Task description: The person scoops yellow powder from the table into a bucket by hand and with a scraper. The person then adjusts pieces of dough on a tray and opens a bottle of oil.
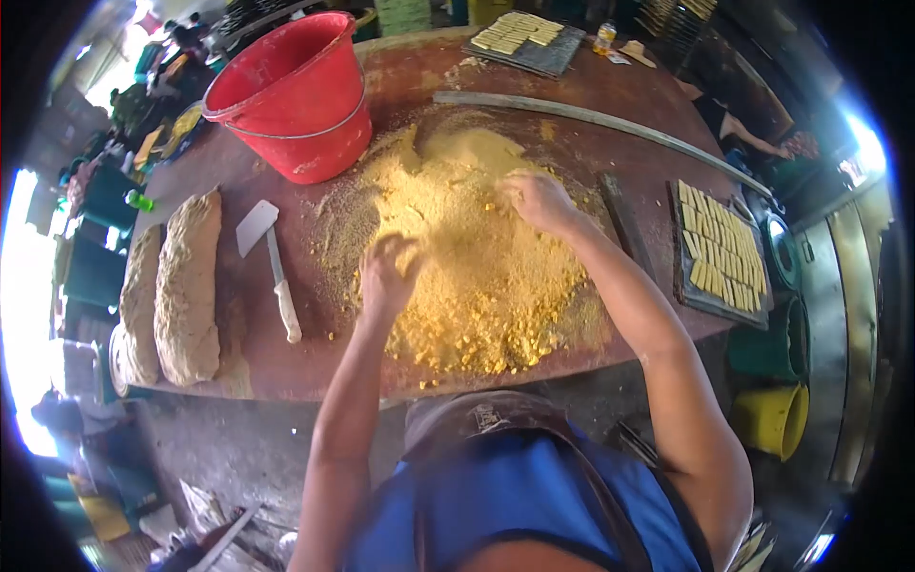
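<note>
A wide heap of yellow crumbly mixture (477, 248) lies on the reddish-brown table, fine at the back and lumpy toward the front edge. My left hand (389, 272) is at the heap's left side, its fingers apart and curved. At the upper right of the heap is my right hand (538, 202), fingers bent down toward the mixture; whether they hold any of it is too blurred to tell. A red bucket (295, 105) stands behind and left of the heap. Left of my left hand lie a scraper (257, 229) and a white-handled knife (286, 310).
Two long dough loaves (188, 286) lie at the table's left. Trays of cut strips sit at the right (720, 253) and back (524, 43). A long wooden bar (591, 116) crosses the back, and a dark bar (626, 224) lies right of the heap. Another person's arm (753, 138) shows beyond.
</note>
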